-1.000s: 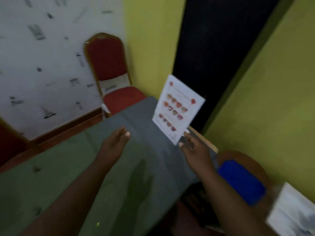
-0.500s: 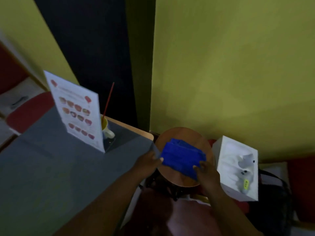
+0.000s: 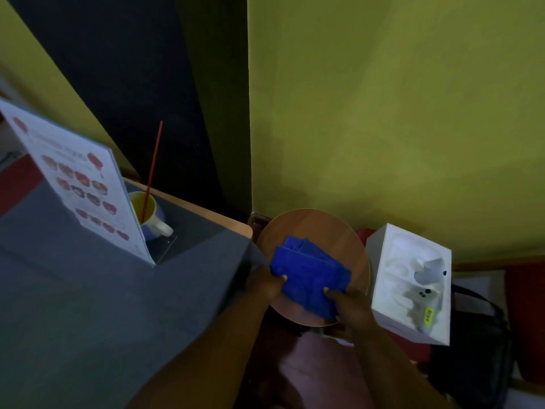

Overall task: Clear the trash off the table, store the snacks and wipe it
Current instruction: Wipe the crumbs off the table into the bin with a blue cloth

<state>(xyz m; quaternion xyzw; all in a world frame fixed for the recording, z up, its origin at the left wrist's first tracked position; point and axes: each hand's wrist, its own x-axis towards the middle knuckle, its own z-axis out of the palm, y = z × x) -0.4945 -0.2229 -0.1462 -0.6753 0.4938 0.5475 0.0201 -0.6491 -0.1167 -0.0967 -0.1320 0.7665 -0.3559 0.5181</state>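
A folded blue cloth (image 3: pixel 306 273) lies on a round wooden stool (image 3: pixel 333 231) just right of the table. My left hand (image 3: pixel 264 286) grips the cloth's left edge and my right hand (image 3: pixel 349 305) grips its near right corner. The table (image 3: pixel 88 305) is covered in a grey cloth and fills the left of the view.
A standing menu card (image 3: pixel 79 184) and a blue mug (image 3: pixel 150 215) with a red straw sit at the table's far corner. A white box (image 3: pixel 413 283) rests right of the stool, with a black bag (image 3: pixel 483 343) beside it. A yellow wall stands behind.
My view has swung right from the table to the stool. Both hands left the table and menu card and have closed on the blue cloth.
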